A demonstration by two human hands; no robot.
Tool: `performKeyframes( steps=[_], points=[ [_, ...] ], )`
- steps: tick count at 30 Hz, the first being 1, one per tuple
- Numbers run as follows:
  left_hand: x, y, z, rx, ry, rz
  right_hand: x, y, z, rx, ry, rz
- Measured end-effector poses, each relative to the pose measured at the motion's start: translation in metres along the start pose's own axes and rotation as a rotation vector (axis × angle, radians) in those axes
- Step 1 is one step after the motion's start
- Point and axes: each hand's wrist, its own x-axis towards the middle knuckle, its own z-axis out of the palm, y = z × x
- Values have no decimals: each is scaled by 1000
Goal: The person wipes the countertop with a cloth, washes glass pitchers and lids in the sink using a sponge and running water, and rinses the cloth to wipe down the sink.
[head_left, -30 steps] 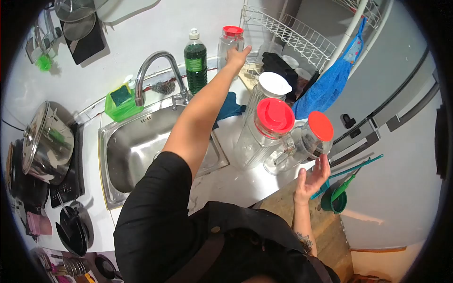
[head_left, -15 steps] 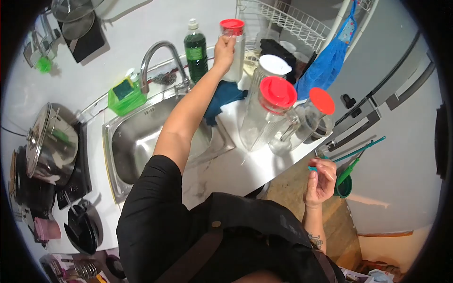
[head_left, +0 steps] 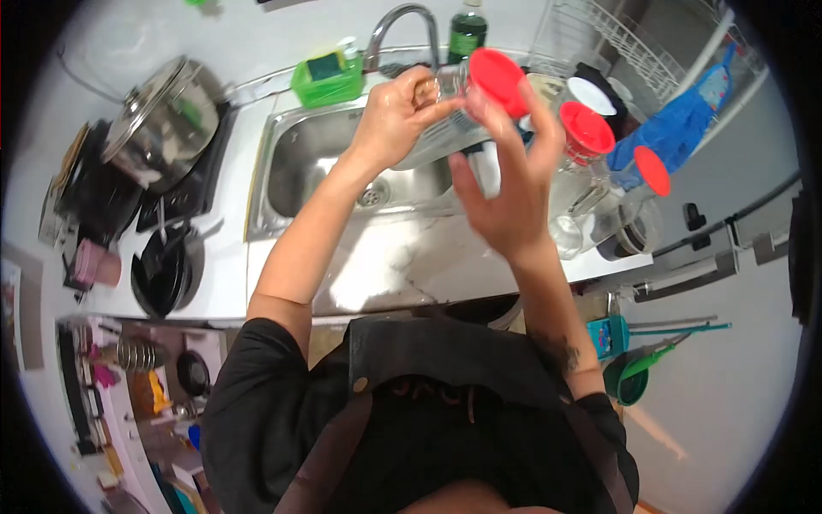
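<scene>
Gripping the tilted clear jug (head_left: pixel 441 137) by its handle with the left grip (head_left: pixel 428 92), above the sink (head_left: pixel 287 171). Holding the right grip (head_left: pixel 488 141) spread at the red lid (head_left: pixel 498 81), too blurred to confirm touching. From there, at four o'clock: other lidded jugs (head_left: pixel 589 128) on the surface (head_left: pixel 218 283); near twelve, green bottle (head_left: pixel 467 36).

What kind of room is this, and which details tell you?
Probably a home kitchen: there is a steel sink with a curved faucet, a large lidded pot, and a dish rack beyond the counter.
</scene>
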Motion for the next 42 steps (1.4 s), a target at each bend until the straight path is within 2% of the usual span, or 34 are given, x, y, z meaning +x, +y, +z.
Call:
performKeyframes(
  steps=[1, 3, 4, 6, 7, 9, 11, 14, 25, 27, 28, 29, 31, 33, 35, 38, 42],
  points=[
    [-11, -1, -12, 23, 4, -17, 5, 4, 12, -37, 21, 19],
    [-28, -5, -36, 206, -183, -78, 5, 14, 44, 164, -129, 206],
    [-32, -10, -49, 281, -233, -126, 6, 18, 57, 170, -130, 205],
    [-45, -40, -69, 219, -231, -167, 4, 28, 81, 505, -540, 323],
    [-51, -57, -79, 158, -236, -205, 2, 31, 96, 507, -542, 319],
    [-63, -84, -96, 192, -239, -238, -2, 35, 128, 651, -712, 374],
    [-68, -104, -111, 199, -282, -364, -6, 37, 156, 672, -744, 397],
    [-74, -135, -125, 211, -327, -348, -9, 30, 183, 633, -828, 443],
    [-65, -184, -108, 59, -422, -360, -29, 71, 209, 715, -866, 529],
    [-65, -193, -103, 58, -421, -364, -34, 86, 203, 893, -712, 889],
    [-68, -200, -103, 87, -410, -404, -35, 88, 195, 972, -493, 991],
    [-69, -207, -102, 114, -398, -441, -43, 107, 198, 971, -494, 990],
    [-70, -216, -95, 140, -413, -441, -77, 148, 214, 304, -754, 643],
    [-71, -218, -86, 95, -442, -643, -96, 151, 226, 19, -1003, 501],
    [-72, -221, -79, 85, -473, -642, -104, 150, 236, 43, -1243, 589],
    [-70, -222, -74, 74, -482, -665, -109, 146, 243, -34, -1313, 635],
    [-72, -214, -70, -9, -455, -681, -85, 169, 259, -13, -1197, 506]
  ],
)
